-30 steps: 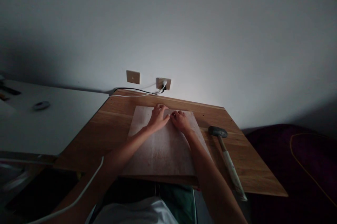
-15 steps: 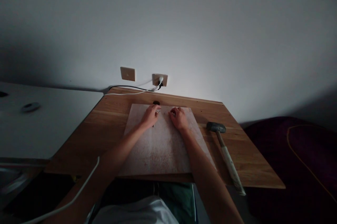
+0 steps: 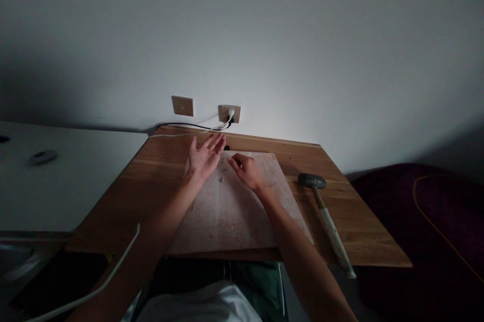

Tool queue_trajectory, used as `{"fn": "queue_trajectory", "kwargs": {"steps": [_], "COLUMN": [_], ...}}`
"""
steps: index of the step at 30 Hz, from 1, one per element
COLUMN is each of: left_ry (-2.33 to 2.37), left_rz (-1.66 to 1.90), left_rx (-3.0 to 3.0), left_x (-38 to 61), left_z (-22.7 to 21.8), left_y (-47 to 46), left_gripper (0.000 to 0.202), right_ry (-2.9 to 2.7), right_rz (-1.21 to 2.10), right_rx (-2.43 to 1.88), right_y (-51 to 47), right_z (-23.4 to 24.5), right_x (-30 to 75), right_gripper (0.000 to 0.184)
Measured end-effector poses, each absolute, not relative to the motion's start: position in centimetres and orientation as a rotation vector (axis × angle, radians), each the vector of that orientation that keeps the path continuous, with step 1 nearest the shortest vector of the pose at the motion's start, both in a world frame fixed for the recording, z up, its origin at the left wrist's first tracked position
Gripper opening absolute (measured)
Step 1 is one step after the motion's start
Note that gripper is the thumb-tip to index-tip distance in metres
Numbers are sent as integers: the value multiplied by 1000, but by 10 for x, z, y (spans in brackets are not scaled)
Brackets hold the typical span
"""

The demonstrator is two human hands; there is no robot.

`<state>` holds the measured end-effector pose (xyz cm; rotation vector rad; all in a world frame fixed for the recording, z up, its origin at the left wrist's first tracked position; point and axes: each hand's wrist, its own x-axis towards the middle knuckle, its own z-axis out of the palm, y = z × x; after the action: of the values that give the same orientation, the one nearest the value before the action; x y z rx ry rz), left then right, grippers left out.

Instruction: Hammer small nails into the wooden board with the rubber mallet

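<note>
My left hand [image 3: 206, 156] is raised over the far left part of a worn, pale reddish board [image 3: 227, 221], its palm turned up and fingers spread out. No object shows on the palm. Close by on the right, my right hand [image 3: 247, 170] hovers over the board with its fingers curled together. Whatever its fingertips may hold is hidden. Between and below the hands, a few small bits [image 3: 221, 179] lie on the board, too tiny to name. A dark round thing [image 3: 227, 148] shows in part just behind the board's far edge.
A rubber mallet [image 3: 328, 221] lies right of the board on the wooden table [image 3: 363, 231], its handle past the front edge. Cables run along the back to a wall socket [image 3: 229, 113]. A white surface [image 3: 75, 181] adjoins on the left, and a white cord [image 3: 113, 271] crosses in front.
My left hand has turned from palm-down to palm-up and opened, lifting off the board. My right hand has shifted left toward it, fingers still curled.
</note>
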<state>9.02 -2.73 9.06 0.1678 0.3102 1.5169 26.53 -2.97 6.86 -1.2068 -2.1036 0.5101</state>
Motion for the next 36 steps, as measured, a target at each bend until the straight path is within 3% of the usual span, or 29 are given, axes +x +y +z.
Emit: {"fn": "queue_trajectory", "kwargs": {"steps": [3,6,11,14,17,23,28,36], "left_ry": [292,278,329,371,510,1288,1517,1456], "left_rz": [1508,1529,1494,1450,1482,1459,1196,1122], "left_rx": [163,145,240,369,572,1519,2159,2297], "left_x": [91,91,90,88,80,67,69,67], "left_z": [93,92,87,85,80,52,35,33], "left_y": [-30,-30,-29,-26,-17,-1,-9,-10], "left_gripper": [58,59,60,57,41,12,17,24], "right_ry": [-2206,-2244,-2288,-2344,-2300,-1927,-1844,-1912], "right_rz": [687,802,854,861,757,347,229,209], "right_rx": [-1147,-1112,-1077,-1023,-1050,-1336,-1448,-1523], "right_y": [-41,-46,-44,-38,-27,-2,3,1], "right_z": [71,70,73,76,78,56,34,27], "right_x": [240,225,227,238,255,297,310,307], "right_gripper": [54,56,47,31,15,24,20,17]}}
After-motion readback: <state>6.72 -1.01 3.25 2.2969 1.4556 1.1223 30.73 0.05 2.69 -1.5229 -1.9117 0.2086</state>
